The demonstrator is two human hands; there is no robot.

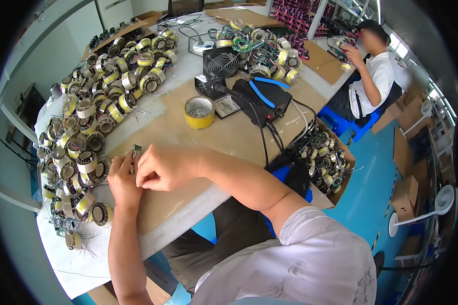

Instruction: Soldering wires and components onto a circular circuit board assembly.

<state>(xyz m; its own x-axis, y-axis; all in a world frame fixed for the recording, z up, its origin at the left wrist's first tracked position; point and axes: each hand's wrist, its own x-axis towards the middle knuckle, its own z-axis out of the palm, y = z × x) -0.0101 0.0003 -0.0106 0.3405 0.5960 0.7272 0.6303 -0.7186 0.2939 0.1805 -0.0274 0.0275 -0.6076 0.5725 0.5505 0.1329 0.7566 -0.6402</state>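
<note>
My left hand is closed near the table's left front, its fingers pinched round a small green circuit board whose end sticks up past the fingertips. Right beside it, my right hand is bent over with curled fingers, close to the left fingers. Whatever those right fingers hold is hidden behind the knuckles. Thin wires run out beside my left hand toward a heap of ring-shaped motor stators with copper-free white and yellow tape bands. Both hands are above a brown board on the tabletop.
Ahead stand a yellow tub of small bits, a black fan and a black soldering station topped by blue-handled pliers. More stators are heaped behind. A box of stators sits right; a co-worker sits beyond.
</note>
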